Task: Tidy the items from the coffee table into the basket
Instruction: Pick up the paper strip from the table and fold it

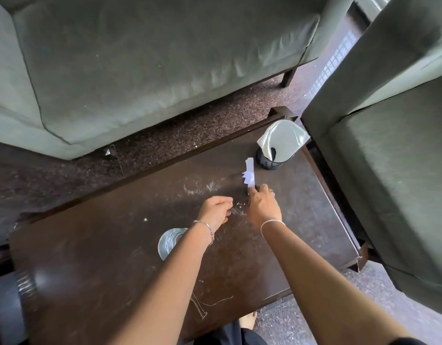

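On the dark brown coffee table (115, 245) a small black mesh basket (271, 160) stands at the far right, with a crumpled silvery-white sheet (284, 138) sticking out of it. My right hand (263, 204) pinches a torn strip of white paper (249, 175) that points up toward the basket. My left hand (216, 211) is beside it, fingers curled over the table top by small pale scraps (236, 211); whether it holds one I cannot tell. A clear glass tumbler (168, 241) stands under my left forearm.
A grey-green sofa (152, 58) runs along the far side, and a second sofa (394, 158) presses against the table's right edge. A grey cylinder (8, 310) lies at the near left corner. A tiny white crumb (145, 219) lies on the scratched table top.
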